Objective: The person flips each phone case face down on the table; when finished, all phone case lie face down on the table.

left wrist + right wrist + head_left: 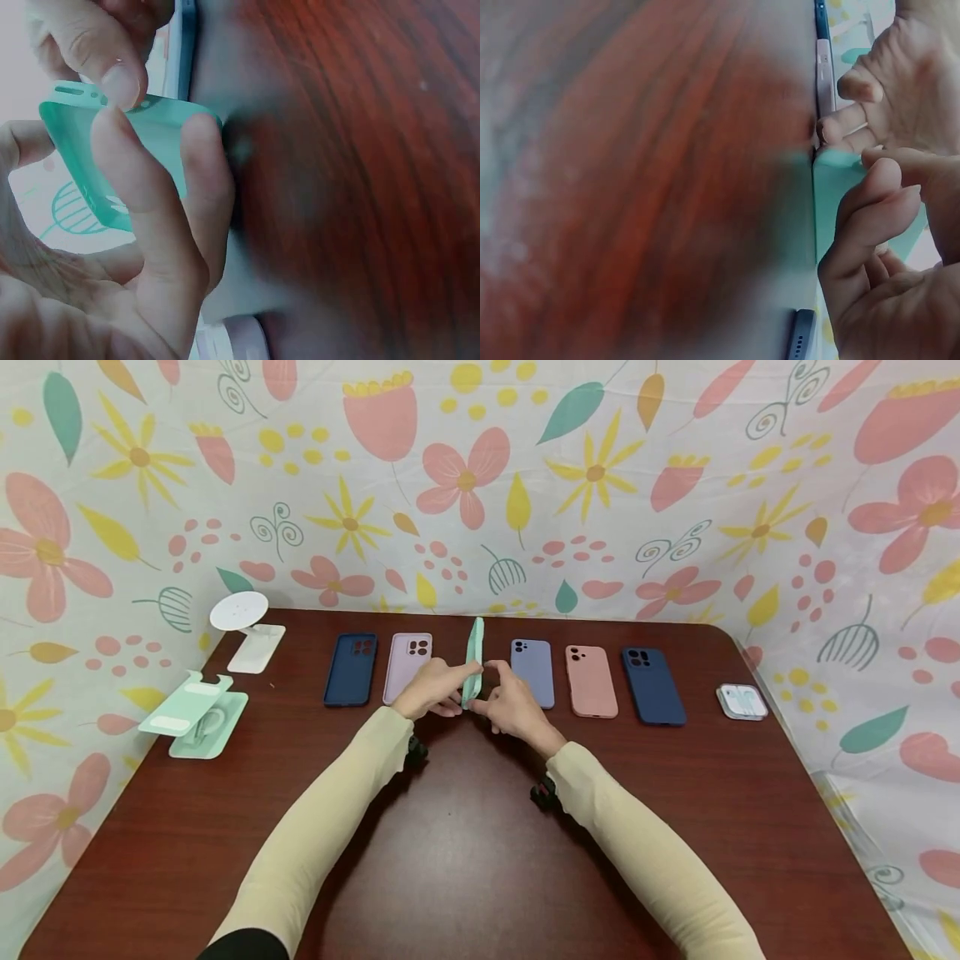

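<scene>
Sleeves in cream are reaching forward over the brown surface (465,860). The left hand (431,689) and right hand (513,697) are both pinching the mint phone case (473,662), each grip closing narrowly on its lower end. The case is standing on edge, between the lilac case (408,667) and the periwinkle case (532,672), in the gap of the row. Judged from this, four other cases are already lying flat in line; the mint one is not yet laid down. Farther out, a navy case (351,669), pink case (591,681) and dark blue case (653,685) are lying flat. Wrist views are blurring the surface; the case's far face is staying hidden.
</scene>
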Demonstrator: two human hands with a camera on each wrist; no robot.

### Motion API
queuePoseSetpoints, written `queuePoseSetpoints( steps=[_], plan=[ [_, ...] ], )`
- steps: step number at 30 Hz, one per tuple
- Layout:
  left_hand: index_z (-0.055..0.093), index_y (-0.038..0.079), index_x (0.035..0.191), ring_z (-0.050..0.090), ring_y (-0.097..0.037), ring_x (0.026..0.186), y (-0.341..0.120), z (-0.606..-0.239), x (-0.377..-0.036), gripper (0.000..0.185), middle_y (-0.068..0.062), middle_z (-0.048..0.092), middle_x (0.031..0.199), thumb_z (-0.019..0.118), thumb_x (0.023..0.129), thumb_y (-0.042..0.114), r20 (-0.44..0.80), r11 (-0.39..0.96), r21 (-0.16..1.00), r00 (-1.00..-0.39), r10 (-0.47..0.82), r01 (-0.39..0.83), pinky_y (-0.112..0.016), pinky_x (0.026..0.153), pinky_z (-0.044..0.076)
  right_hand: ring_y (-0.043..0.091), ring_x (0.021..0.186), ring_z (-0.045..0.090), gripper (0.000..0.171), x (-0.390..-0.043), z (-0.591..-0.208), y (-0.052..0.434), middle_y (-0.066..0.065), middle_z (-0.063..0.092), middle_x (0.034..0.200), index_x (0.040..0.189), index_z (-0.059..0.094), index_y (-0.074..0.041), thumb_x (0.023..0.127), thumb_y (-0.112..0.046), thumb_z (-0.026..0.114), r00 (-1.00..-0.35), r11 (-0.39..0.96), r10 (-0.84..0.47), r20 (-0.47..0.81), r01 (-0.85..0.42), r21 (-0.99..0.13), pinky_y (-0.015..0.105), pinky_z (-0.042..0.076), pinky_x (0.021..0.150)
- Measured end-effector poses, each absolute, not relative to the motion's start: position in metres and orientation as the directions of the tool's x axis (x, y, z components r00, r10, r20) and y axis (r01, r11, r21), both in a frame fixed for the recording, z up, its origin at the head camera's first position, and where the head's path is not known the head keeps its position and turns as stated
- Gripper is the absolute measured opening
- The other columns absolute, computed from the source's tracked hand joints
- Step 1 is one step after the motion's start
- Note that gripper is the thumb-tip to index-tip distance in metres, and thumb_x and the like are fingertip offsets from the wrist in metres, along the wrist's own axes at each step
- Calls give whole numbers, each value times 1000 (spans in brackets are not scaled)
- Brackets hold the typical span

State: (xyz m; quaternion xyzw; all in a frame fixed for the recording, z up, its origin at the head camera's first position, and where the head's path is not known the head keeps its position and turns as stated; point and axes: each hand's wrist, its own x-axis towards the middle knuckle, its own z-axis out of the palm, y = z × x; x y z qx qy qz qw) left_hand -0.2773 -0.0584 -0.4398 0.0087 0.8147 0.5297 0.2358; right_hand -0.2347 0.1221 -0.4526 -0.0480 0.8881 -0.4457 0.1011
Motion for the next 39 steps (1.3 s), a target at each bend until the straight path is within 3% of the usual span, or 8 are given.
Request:
queuePoseSetpoints(
  steps=[6,10,14,18,24,39],
  plan=[
    [60,1,141,74,-16,69,-70,-434,-275,65,-14,76,101,63,102,53,-397,426,868,-870,292,-254,-22,57,61,18,45,56,83,-239,-454,119,4,63,63,166,33,-11,100,-30,80,-969,621,-165,-182,41,-782,29,47,45],
    [51,8,156,71,-14,64,-73,-435,-274,63,-11,75,93,69,106,40,-268,371,915,-927,264,-159,-24,56,61,17,46,57,83,-240,-455,117,4,64,63,165,35,-10,100,-32,80,-965,627,-180,-189,36,-778,29,48,46],
    [57,10,154,70,-14,56,-73,-436,-272,53,-9,73,83,73,105,21,-97,321,947,-968,233,-18,-29,54,64,17,46,57,82,-241,-456,115,4,64,62,164,36,-8,100,-33,80,-962,628,-196,-189,25,-778,29,49,48],
    [66,8,146,68,-13,51,-73,-433,-269,42,-11,73,77,72,104,14,-16,329,942,-975,222,59,-39,58,68,17,46,56,82,-242,-456,114,3,63,61,164,37,-7,100,-36,80,-958,640,-206,-201,23,-768,30,50,49],
    [70,4,143,68,-15,49,-72,-430,-266,40,-21,77,82,69,104,11,30,387,916,-980,195,105,-53,66,69,16,46,56,83,-245,-458,115,3,63,61,164,38,-5,100,-41,78,-946,656,-217,-242,43,-754,30,50,49],
    [71,4,144,64,-9,48,-75,-430,-263,40,-14,76,87,66,105,12,18,430,899,-988,155,84,-52,68,70,16,48,55,79,-249,-460,115,2,61,59,162,42,-7,100,-40,79,-933,683,-190,-305,97,-723,29,50,50]
  ],
)
